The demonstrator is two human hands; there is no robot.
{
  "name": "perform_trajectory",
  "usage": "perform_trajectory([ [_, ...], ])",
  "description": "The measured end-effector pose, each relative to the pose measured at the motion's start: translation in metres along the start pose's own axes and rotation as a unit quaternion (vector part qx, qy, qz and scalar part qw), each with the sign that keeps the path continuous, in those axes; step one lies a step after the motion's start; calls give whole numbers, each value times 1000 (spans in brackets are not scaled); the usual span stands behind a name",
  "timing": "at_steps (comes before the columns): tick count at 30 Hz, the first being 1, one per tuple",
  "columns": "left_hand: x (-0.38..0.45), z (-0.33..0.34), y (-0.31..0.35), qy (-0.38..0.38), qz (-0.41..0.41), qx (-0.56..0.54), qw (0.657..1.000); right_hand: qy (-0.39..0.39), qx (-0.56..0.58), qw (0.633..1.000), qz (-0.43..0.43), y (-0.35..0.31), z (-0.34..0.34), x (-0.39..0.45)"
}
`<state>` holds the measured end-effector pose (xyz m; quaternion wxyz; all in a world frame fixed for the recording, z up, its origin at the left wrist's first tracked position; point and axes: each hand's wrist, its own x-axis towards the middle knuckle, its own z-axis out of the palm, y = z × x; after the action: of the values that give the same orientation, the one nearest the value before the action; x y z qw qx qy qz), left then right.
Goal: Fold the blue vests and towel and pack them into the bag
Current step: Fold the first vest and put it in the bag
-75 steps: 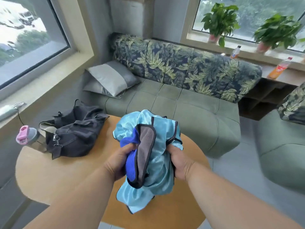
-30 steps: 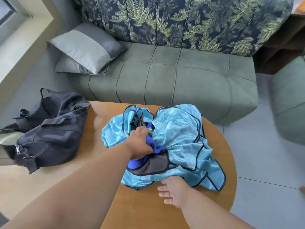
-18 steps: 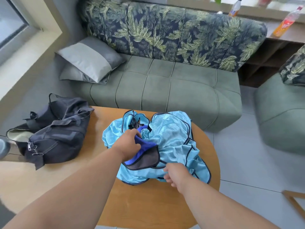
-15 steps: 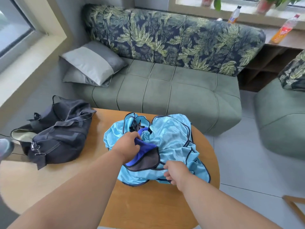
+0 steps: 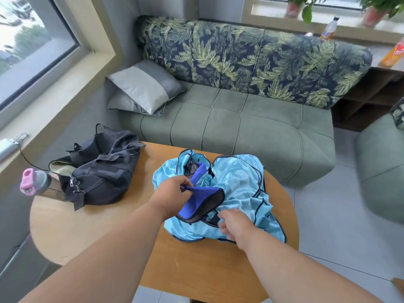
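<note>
Light blue vests (image 5: 238,186) with dark trim lie crumpled in a heap on the round wooden table (image 5: 196,270). A dark blue and grey towel (image 5: 205,199) sits on top of the heap. My left hand (image 5: 172,196) pinches the towel's upper edge and lifts it a little. My right hand (image 5: 235,226) grips a fold of vest fabric at the heap's near edge, fingers curled into the cloth. The black duffel bag (image 5: 102,171) lies on the table's left side, apart from the heap, its opening toward the far left.
A bottle with a pink lid (image 5: 36,182) stands at the table's left edge beside the bag. A green sofa (image 5: 240,121) with a grey pillow (image 5: 144,88) is behind the table. Tiled floor (image 5: 328,226) lies to the right, with another green seat (image 5: 382,167).
The bundle went from being held in the air to lying on the table. My left hand keeps hold of the towel; my right hand moved from the table onto the vest fabric.
</note>
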<state>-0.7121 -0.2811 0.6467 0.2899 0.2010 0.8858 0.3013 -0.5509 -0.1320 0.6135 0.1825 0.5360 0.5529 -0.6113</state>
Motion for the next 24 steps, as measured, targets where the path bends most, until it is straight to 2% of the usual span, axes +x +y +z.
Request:
perform_trajectory([
  [8,-52,-65,5,137,-20,-97,986,-69,-10,995,-73,-22,7,-28],
  [13,-89,-106,-15,203,-87,-124,967,-90,-72,987,-110,-43,14,-48],
  [18,-120,-122,-47,269,-149,-176,935,-118,-105,981,-114,-52,28,-53],
  [24,-120,-127,-93,246,-184,-185,934,-116,-111,982,-96,-53,45,-47],
])
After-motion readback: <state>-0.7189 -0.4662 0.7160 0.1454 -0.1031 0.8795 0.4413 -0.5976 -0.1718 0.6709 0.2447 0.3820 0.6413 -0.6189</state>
